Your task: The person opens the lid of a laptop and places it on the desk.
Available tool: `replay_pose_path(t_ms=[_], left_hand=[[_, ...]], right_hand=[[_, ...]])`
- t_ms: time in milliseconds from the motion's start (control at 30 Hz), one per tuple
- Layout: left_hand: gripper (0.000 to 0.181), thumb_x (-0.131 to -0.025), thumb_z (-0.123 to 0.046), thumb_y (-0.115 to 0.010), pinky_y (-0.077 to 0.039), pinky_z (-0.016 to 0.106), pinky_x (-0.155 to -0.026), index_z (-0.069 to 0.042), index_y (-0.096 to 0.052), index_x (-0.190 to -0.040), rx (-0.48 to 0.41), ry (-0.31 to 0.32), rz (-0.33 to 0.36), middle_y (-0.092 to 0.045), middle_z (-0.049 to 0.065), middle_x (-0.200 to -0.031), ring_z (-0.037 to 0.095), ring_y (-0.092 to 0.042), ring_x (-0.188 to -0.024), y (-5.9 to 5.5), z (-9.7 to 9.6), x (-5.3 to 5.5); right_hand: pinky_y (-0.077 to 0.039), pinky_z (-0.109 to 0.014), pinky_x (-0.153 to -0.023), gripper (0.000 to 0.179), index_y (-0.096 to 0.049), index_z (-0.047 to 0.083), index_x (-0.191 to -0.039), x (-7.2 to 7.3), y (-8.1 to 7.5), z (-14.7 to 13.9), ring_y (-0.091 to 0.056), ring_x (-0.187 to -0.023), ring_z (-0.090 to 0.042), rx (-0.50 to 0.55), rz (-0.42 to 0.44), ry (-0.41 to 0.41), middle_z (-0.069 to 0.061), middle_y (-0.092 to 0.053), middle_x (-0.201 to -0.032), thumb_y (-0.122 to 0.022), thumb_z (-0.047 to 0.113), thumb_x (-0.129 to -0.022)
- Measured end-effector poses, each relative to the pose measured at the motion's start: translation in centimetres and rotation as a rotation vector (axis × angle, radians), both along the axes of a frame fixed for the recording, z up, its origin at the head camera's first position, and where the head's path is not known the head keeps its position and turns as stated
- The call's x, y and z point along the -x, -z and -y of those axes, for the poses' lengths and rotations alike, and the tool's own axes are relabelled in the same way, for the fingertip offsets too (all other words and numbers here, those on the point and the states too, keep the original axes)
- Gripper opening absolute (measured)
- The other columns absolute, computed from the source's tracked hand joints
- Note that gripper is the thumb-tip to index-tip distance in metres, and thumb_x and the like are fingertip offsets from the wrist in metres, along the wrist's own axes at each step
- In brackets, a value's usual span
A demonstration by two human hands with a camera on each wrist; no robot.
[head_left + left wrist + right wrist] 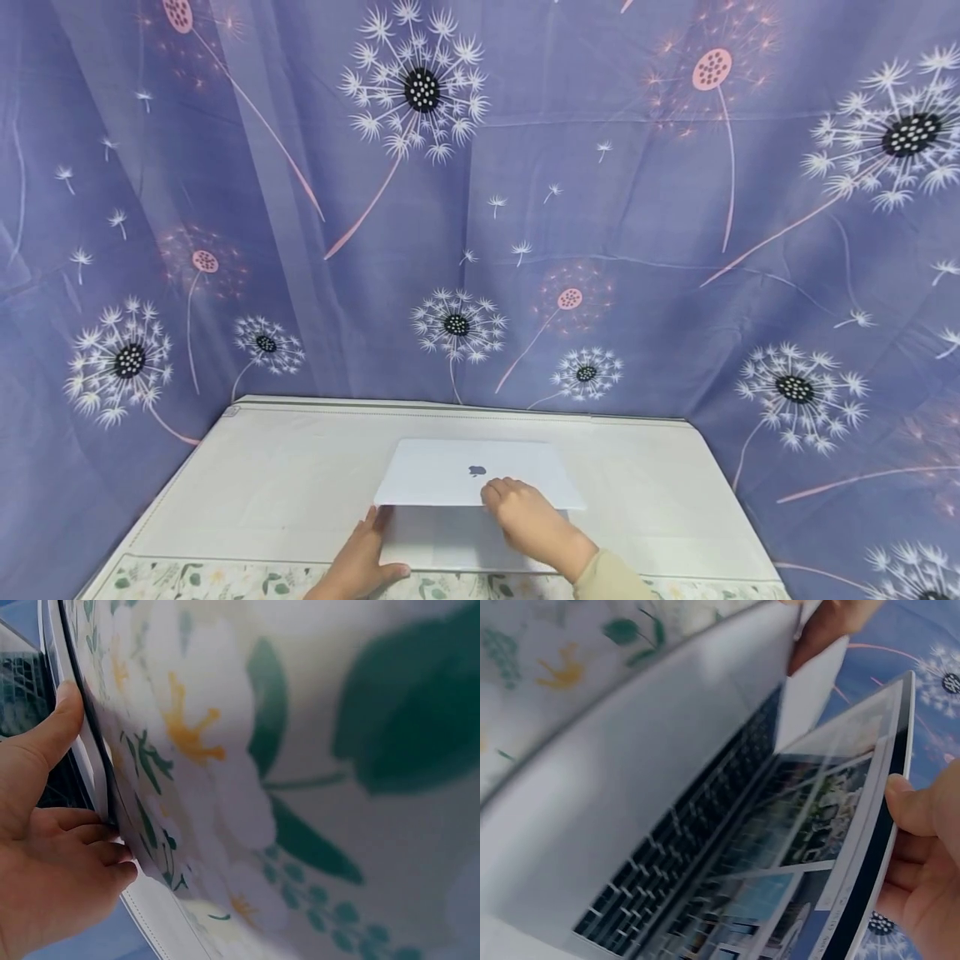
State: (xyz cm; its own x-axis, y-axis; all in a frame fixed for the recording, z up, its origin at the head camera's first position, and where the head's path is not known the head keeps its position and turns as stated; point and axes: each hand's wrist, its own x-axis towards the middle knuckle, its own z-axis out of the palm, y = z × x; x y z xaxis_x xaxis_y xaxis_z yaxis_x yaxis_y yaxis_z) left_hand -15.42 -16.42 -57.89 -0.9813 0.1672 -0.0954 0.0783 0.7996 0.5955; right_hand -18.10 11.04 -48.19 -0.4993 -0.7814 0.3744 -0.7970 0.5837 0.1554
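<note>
A silver laptop [427, 471] with a dark apple logo on its lid stands partly open on the white table. My right hand [528, 521] pinches the lid's top edge, thumb on the screen side and fingers behind, as the right wrist view shows. The lit screen [817, 817] shows pictures and faces down toward the black keyboard [682, 825]. At the base's front left corner, my left hand [360, 557] holds the laptop, fingers along the left side and thumb by the front edge. In the left wrist view this hand [52, 817] rests against the base's edge.
A white cover [300, 475] lies over the table, with a floral-print strip [202, 575] along the front. Purple-blue curtains [510, 192] with dandelion prints hang behind and at both sides.
</note>
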Motion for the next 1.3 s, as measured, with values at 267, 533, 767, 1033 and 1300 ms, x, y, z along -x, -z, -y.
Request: replay_pose_path(t_ms=[267,533,767,1033,1300], left_hand=[[0.116,-0.058,-0.055,-0.079,-0.024,0.065,-0.108,0.007,-0.033,-0.145,0.051,-0.007,0.022,-0.030,0.030,-0.149,0.051,-0.025,-0.136,0.3,0.0,0.4],[0.113,-0.062,-0.048,-0.080,-0.021,0.064,-0.110,0.013,-0.030,-0.143,0.041,0.023,0.041,-0.028,0.035,-0.147,0.052,-0.022,-0.137,0.1,0.0,0.3],[0.110,-0.062,-0.045,-0.081,-0.023,0.064,-0.109,0.016,-0.032,-0.140,0.009,0.047,-0.014,-0.032,0.038,-0.144,0.054,-0.025,-0.135,-0.3,0.0,0.0],[0.110,-0.059,-0.044,-0.082,-0.025,0.064,-0.108,0.015,-0.035,-0.139,0.017,0.019,-0.004,-0.033,0.035,-0.144,0.052,-0.027,-0.135,-0.3,-0.3,0.2],[0.110,-0.058,-0.041,-0.083,-0.025,0.063,-0.109,0.014,-0.035,-0.140,0.024,-0.020,0.025,-0.034,0.034,-0.145,0.050,-0.027,-0.136,-0.5,-0.3,0.2]], right_hand=[[-0.056,-0.020,-0.070,0.003,-0.063,0.006,-0.088,2.0,-2.4,0.1,-0.063,-0.075,-0.013,-0.006,0.195,0.032,-0.002,-0.066,-0.085,-0.065,0.003,-0.088],[-0.057,-0.026,-0.073,0.005,-0.067,0.001,-0.092,4.6,-4.6,0.0,-0.060,-0.068,-0.013,0.062,0.378,0.041,-0.004,-0.066,-0.081,-0.062,0.001,-0.091],[-0.058,-0.034,-0.082,0.015,-0.068,-0.005,-0.102,6.5,-6.2,-0.1,-0.068,-0.079,-0.021,0.126,0.447,0.069,-0.012,-0.071,-0.092,-0.063,-0.003,-0.088],[-0.057,-0.034,-0.066,0.008,-0.069,-0.001,-0.094,8.2,-7.1,0.3,-0.051,-0.059,-0.011,0.183,0.482,0.176,-0.009,-0.066,-0.075,-0.062,0.001,-0.091],[-0.058,-0.035,-0.073,0.008,-0.068,0.005,-0.096,9.0,-6.9,0.7,-0.066,-0.079,-0.021,0.383,0.312,0.230,-0.007,-0.068,-0.092,-0.070,0.005,-0.087]])
